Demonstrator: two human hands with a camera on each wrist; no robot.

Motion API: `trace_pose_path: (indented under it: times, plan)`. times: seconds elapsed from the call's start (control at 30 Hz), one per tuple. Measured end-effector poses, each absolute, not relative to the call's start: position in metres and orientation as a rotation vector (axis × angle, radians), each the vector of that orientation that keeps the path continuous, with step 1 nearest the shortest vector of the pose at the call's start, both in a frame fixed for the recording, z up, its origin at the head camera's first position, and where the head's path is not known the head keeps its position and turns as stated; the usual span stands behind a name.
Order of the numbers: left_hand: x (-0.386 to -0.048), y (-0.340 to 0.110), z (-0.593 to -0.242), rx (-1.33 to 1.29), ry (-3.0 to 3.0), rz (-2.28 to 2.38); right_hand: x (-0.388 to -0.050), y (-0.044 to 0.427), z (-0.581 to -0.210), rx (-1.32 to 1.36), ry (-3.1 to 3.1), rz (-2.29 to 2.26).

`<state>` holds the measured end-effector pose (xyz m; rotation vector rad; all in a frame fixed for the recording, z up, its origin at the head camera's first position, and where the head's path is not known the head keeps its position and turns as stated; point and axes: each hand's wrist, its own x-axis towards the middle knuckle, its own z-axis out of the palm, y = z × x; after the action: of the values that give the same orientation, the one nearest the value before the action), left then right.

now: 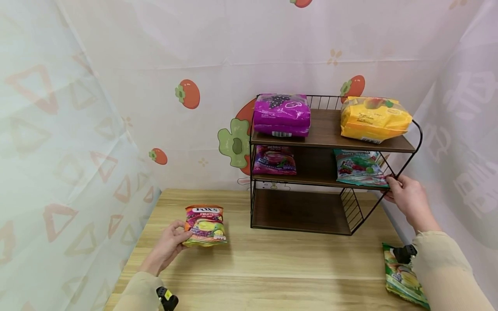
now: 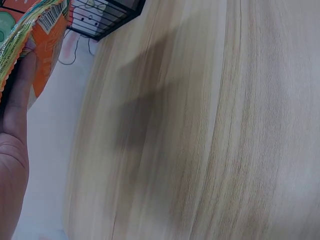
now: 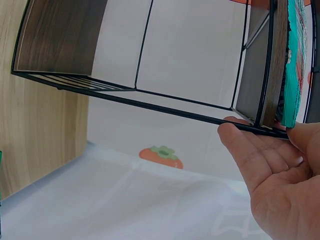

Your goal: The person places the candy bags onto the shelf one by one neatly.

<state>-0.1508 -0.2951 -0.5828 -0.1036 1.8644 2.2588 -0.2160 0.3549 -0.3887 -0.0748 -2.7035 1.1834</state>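
My left hand (image 1: 170,245) pinches an orange-and-purple Fox's Fruits candy bag (image 1: 205,224) by its left edge. In the left wrist view, that candy bag (image 2: 47,37) is cut off at the upper left, and a shadow falls on the tabletop. At the right, my right hand (image 1: 411,201) grips the black wire side of a three-tier shelf (image 1: 303,209) at the middle tier. Its thumb lies beside the corner of a teal candy bag (image 1: 359,167); in the right wrist view the fingers (image 3: 250,150) reach behind the frame bar.
A purple bag (image 1: 282,115) and a yellow bag (image 1: 373,119) sit on the top tier. On the middle tier's left lies a berries candy bag (image 1: 274,160). A green candy bag (image 1: 404,276) rests on the wooden table (image 1: 280,276) near the right forearm.
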Motion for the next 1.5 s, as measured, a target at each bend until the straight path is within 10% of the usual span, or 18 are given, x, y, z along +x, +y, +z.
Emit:
trace_pose_path:
  times: [1.5]
  plan:
    - [-0.15, -0.238, -0.579, 0.124, 1.697, 2.212, -0.216, 0.355, -0.388, -0.061, -2.694, 1.2]
